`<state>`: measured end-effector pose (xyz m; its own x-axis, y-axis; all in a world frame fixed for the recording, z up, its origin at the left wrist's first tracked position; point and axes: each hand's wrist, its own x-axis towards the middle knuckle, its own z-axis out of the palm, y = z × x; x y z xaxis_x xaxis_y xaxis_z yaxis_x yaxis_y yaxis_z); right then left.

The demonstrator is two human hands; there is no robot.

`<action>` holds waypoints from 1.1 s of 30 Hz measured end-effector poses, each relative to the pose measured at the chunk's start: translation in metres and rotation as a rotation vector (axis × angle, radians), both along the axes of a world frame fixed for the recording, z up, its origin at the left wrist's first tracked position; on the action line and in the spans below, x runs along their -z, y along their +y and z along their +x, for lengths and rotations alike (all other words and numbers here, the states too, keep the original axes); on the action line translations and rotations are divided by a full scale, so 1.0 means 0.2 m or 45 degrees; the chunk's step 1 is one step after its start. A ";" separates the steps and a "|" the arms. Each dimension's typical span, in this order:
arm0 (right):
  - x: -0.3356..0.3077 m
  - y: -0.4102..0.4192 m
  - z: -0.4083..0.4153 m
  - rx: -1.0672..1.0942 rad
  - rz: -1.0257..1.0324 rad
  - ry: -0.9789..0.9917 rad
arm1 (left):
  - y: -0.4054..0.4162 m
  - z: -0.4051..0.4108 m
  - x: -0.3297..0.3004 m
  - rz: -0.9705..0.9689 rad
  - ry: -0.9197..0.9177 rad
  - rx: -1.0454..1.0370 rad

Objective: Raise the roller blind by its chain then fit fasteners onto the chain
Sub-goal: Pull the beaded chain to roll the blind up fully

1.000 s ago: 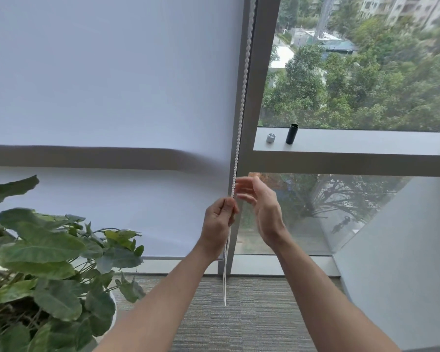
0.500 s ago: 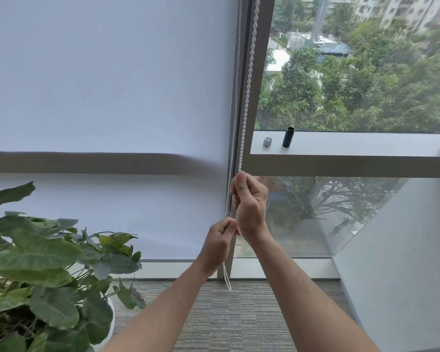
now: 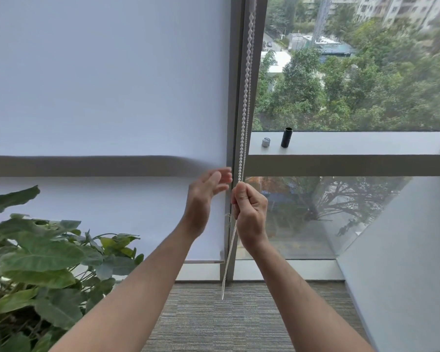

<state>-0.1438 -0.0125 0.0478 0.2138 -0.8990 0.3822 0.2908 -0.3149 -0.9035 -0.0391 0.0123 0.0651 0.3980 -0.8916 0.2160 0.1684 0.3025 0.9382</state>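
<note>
Blind (image 3: 99,97) fills the left half of the frame, a pale, thin sheet hanging almost to the floor; its bottom bar sits at lower centre, so most of the lift looks still to be done. The fabric appears light and limp, so the pull should need little force, though a jerk could set it swaying.

Plant (image 3: 36,262) crowds the lower left corner, clear of the hands.

Chain (image 3: 244,123) runs down the frame post just right of centre: two strands of small white beads, slack below the hands, its loop ending near the carpet. It seems flexible, smooth and slippery, so the best hold is a pinch or fist round one strand, beads bedded against the skin.

Right hand (image 3: 250,207), at centre, is fisted round the chain. Left hand (image 3: 206,194), just beside it, has its fingers spread and holds nothing, apart from the strands.

Two small cylinders, one black (image 3: 286,137) and one silver (image 3: 265,142), stand on the ledge at right of centre; whether these are the fasteners cannot be told.
</note>
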 end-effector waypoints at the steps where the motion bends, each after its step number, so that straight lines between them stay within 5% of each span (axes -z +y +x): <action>1: 0.00 0.00 0.00 0.012 -0.005 0.011 | -0.01 -0.01 -0.08 -0.078 -0.010 0.047; 8: 0.00 0.04 0.03 -0.027 0.005 0.011 | -0.05 -0.15 -0.39 -0.368 -0.012 0.275; 21: 0.29 0.02 -0.08 -0.231 0.242 0.316 | 0.00 -0.15 -0.03 -0.063 -0.069 -0.061; 26: -0.02 -0.10 -0.06 -0.030 0.145 0.203 | 0.00 -0.22 0.09 -0.023 -0.110 -0.081; 33: -0.44 -0.12 0.04 -0.224 -0.021 -0.098 | 0.07 -0.22 0.39 0.222 -0.158 -0.037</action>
<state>-0.1364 -0.0357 0.1352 0.3372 -0.8438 0.4175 0.4105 -0.2674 -0.8718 -0.0833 0.0262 -0.0134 0.4038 -0.9084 0.1087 0.0416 0.1370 0.9897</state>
